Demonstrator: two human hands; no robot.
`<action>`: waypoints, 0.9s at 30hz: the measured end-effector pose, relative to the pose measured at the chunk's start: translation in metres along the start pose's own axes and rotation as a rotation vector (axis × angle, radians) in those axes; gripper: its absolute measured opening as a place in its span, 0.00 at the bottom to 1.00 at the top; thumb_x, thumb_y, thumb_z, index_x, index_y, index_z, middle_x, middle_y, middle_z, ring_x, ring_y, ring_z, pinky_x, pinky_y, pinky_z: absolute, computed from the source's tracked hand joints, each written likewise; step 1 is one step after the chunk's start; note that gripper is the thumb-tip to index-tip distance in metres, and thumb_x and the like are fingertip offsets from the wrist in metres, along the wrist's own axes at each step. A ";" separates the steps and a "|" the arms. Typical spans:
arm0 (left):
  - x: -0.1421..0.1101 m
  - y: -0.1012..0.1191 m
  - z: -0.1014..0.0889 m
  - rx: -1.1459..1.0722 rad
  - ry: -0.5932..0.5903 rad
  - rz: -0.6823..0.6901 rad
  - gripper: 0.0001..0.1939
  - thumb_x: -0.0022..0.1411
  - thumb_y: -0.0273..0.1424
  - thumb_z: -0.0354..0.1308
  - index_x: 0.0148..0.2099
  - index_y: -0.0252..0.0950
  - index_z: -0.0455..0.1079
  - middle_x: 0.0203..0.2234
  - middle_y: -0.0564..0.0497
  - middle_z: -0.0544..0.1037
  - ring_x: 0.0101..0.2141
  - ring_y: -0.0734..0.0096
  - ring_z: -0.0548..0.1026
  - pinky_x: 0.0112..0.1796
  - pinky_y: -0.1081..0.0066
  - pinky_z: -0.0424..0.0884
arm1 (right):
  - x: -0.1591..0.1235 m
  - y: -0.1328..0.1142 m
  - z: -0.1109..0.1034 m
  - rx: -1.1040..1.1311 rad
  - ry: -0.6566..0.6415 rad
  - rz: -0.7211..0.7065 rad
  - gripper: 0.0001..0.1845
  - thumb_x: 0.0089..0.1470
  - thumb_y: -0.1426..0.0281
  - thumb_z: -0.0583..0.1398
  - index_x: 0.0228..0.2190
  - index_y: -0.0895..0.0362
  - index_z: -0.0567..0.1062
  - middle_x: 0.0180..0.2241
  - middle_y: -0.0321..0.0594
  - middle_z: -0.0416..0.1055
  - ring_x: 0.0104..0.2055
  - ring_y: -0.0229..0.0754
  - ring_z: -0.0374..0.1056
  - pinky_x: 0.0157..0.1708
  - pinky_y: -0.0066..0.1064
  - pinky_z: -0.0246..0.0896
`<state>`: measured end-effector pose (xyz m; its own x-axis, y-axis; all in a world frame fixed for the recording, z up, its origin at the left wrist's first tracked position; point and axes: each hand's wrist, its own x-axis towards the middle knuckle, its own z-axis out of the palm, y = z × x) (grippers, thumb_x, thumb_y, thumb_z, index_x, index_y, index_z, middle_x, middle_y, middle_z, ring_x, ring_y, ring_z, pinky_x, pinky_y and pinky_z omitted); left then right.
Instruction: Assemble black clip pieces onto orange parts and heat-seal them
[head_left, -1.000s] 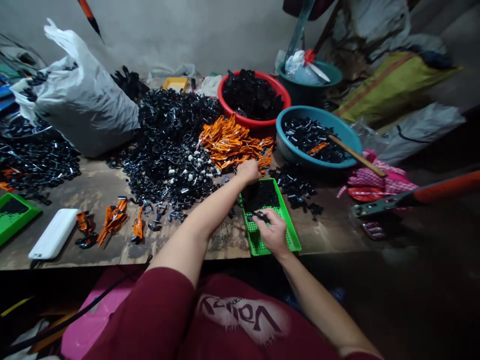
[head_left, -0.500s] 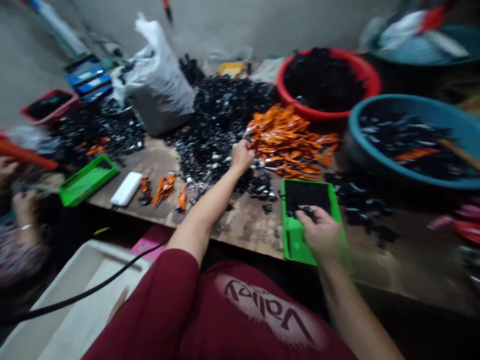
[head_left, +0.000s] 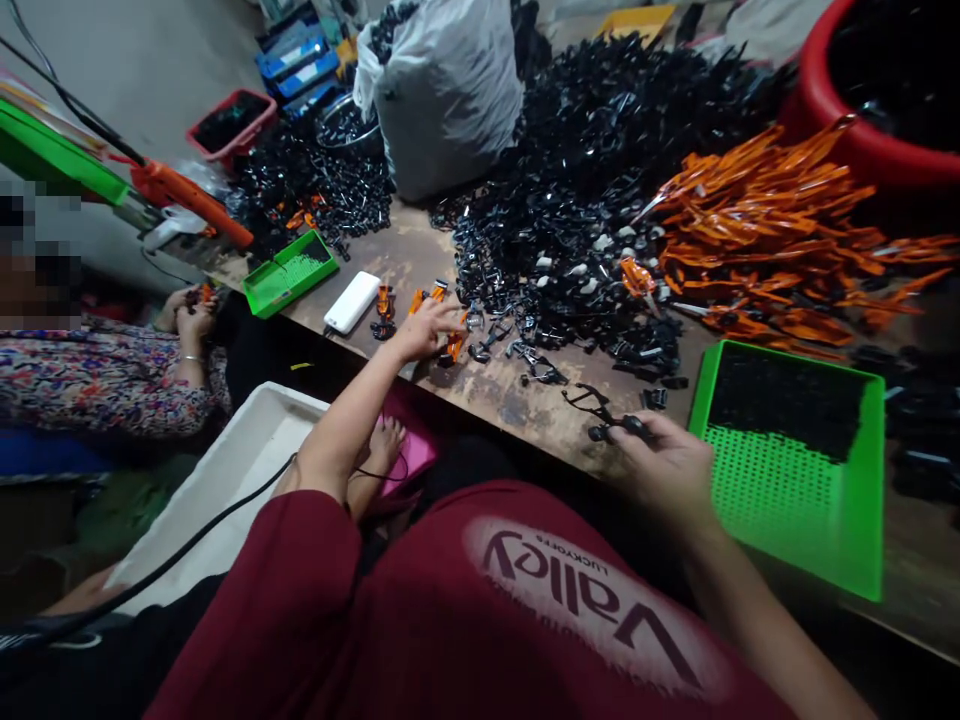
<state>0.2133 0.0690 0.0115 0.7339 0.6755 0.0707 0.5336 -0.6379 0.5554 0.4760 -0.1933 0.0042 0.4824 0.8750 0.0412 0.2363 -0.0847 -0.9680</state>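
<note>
My left hand [head_left: 429, 330] is stretched over the front of the wooden table, fingers spread. Small orange-and-black assembled pieces [head_left: 454, 346] lie under and beside its fingertips; whether it touches them I cannot tell. Low over the table's front edge, my right hand [head_left: 664, 455] is closed on a thin black plastic frame with small wheels [head_left: 592, 402], like a toy car chassis. Right of that hand stands a green perforated tray [head_left: 780, 495] with small black parts at its far end. A heap of glossy orange pieces [head_left: 780, 240] lies behind the tray.
A large pile of black parts [head_left: 592, 130] covers the back, beside a white sack [head_left: 450, 100]. A red tub [head_left: 832, 90] stands far right. On the left are a white power bank [head_left: 352, 302], a green tray [head_left: 292, 272], and a co-worker's hands [head_left: 193, 312] holding something small and orange.
My left hand has moved from the orange heap leftward to the small assembled pieces. My right hand has shifted off the green tray with the black frame. The view has turned left.
</note>
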 end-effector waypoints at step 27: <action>-0.009 0.151 0.115 -1.657 0.075 -0.384 0.31 0.39 0.30 0.68 0.49 0.36 0.66 0.31 0.50 0.78 0.38 0.64 0.76 0.41 0.64 0.71 | 0.007 -0.019 0.021 0.542 -0.077 0.472 0.20 0.30 0.59 0.68 0.22 0.62 0.74 0.20 0.38 0.68 0.19 0.32 0.55 0.16 0.22 0.45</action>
<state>0.3353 -0.0759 -0.0002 0.6309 0.7331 -0.2539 -0.3511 0.5616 0.7492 0.4570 -0.1756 0.0175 0.3646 0.8363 -0.4095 -0.4433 -0.2309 -0.8661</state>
